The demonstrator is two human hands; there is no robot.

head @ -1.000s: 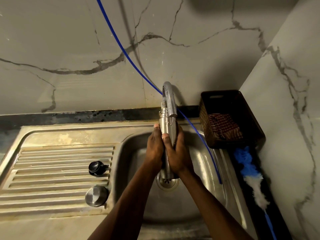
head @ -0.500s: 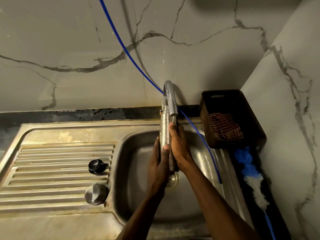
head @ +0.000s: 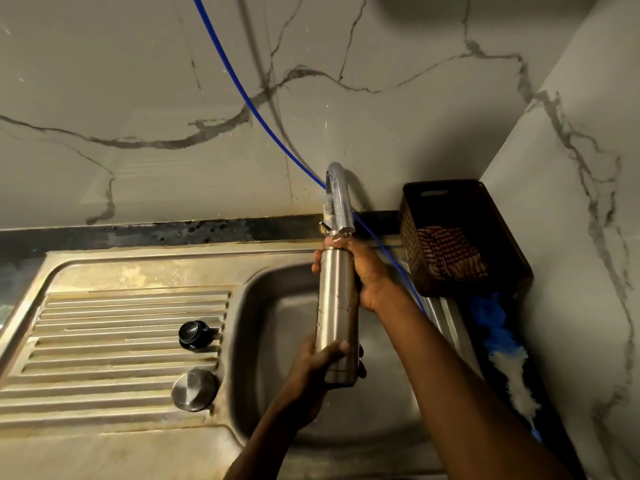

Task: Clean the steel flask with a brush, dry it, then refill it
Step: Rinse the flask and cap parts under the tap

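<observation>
I hold the tall steel flask (head: 336,306) upright over the sink basin (head: 277,306), its open mouth just under the curved tap spout (head: 341,199). My left hand (head: 317,368) grips its bottom end. My right hand (head: 365,271) wraps its top, fingers over the rim. A blue and white brush (head: 502,348) lies on the dark ledge to the right of the sink. Two flask lids rest on the ribbed drainboard (head: 104,341): a black one (head: 194,336) and a steel one (head: 194,389).
A dark basket (head: 485,237) with a red checked cloth (head: 450,254) stands in the back right corner. A blue tube (head: 249,98) runs down the marble wall behind the tap. The marble side wall (head: 571,237) is close on the right.
My left hand slid down to the flask's bottom and my right hand moved up to its top. The flask rose toward the spout.
</observation>
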